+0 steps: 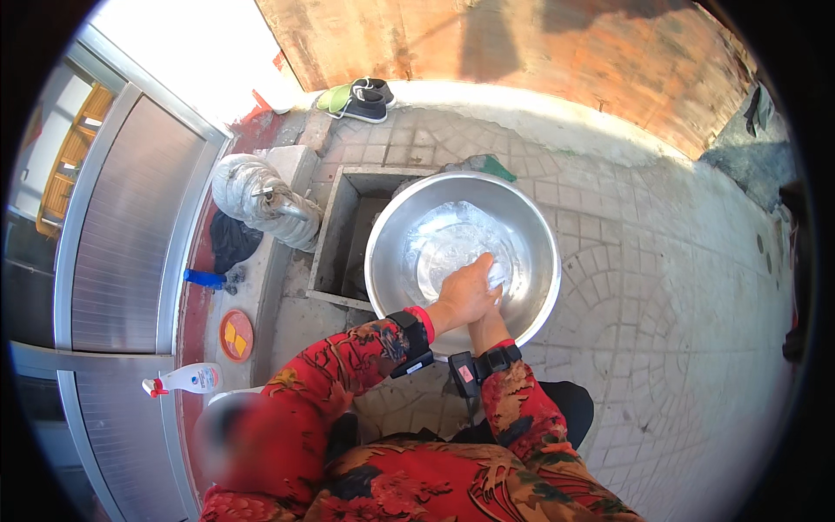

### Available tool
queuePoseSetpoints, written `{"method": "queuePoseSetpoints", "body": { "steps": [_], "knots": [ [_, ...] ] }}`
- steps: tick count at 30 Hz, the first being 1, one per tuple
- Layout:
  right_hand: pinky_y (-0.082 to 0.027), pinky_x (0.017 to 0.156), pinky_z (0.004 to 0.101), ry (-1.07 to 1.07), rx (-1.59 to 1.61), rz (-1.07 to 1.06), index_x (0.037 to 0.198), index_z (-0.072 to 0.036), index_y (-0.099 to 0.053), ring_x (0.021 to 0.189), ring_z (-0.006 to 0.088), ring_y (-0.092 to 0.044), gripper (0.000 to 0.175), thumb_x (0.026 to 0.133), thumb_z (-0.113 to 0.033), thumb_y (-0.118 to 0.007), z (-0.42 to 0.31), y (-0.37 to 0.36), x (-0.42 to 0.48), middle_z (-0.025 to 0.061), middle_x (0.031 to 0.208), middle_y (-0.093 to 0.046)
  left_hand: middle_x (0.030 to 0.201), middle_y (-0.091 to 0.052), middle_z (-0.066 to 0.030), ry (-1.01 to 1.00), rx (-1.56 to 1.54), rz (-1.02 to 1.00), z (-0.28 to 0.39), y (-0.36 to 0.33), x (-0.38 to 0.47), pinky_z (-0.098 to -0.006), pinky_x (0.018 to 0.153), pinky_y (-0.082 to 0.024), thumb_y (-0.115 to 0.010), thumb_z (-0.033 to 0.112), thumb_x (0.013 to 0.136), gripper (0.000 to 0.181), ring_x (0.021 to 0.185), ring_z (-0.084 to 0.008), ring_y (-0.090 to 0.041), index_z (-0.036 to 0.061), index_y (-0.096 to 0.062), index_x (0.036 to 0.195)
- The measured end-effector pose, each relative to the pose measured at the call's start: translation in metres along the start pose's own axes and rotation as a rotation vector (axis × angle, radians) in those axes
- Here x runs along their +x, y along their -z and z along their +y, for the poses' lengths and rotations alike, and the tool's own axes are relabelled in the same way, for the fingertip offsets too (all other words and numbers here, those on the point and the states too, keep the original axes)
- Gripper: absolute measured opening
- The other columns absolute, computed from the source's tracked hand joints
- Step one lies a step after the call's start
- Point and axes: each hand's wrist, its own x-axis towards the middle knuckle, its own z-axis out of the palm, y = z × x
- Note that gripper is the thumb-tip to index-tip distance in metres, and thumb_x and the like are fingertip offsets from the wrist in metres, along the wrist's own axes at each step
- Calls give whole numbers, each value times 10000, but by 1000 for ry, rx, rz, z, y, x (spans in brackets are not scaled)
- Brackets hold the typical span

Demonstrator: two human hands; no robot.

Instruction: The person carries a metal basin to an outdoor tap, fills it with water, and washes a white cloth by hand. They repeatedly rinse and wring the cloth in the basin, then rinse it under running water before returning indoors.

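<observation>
A large stainless steel basin [391,261] stands before me, with shallow, slightly sudsy water in its bottom. My left hand [467,291] reaches across from the left and is closed on a wet white cloth [496,275], a small bunched part of which shows at the fingers. Just below it, my right hand [489,320] touches the left one over the basin's near right part. Most of the right hand's fingers are hidden, so its grip cannot be told. Both wrists wear black straps with small devices over red floral sleeves.
Left of the basin is a square concrete trough [326,241], beside a wrapped standpipe [267,196]. A spray bottle [192,378], an orange dish [235,335] with yellow pieces and a blue object [204,278] lie along the ledge. Shoes [367,101] are by the far wall.
</observation>
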Motion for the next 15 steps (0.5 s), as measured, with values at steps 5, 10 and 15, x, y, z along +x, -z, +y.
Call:
{"method": "queuePoseSetpoints", "body": {
  "steps": [5, 10, 15],
  "knots": [
    [-509, 666, 367, 151, -129, 302, 1149, -37, -525, 870, 229, -604, 532, 917, -506, -425, 16, -33, 10, 106, 1028, -590, 820, -632, -211, 105, -46, 87, -13, -2, 18, -424, 704, -489, -607, 242, 810, 420, 779, -373, -627, 5, -463, 1125],
    [-502, 808, 373, 195, -558, 425, 1203, 25, -460, 1034, 259, -571, 513, 929, -408, -478, 16, -71, 12, 157, 1150, -552, 784, -624, -223, 222, -78, 210, -49, 16, 44, -427, 695, -488, -598, 301, 822, 444, 779, -368, -630, -20, -463, 1097],
    [-416, 936, 384, 297, -764, 436, 1257, -4, -430, 1160, 281, -490, 489, 929, -363, -480, -27, -73, 11, 173, 1278, -467, 1029, -543, -308, 248, 149, 218, -114, 53, 50, -451, 737, -483, -571, 438, 846, 618, 822, -430, -606, -25, -398, 1217]
  ]
}}
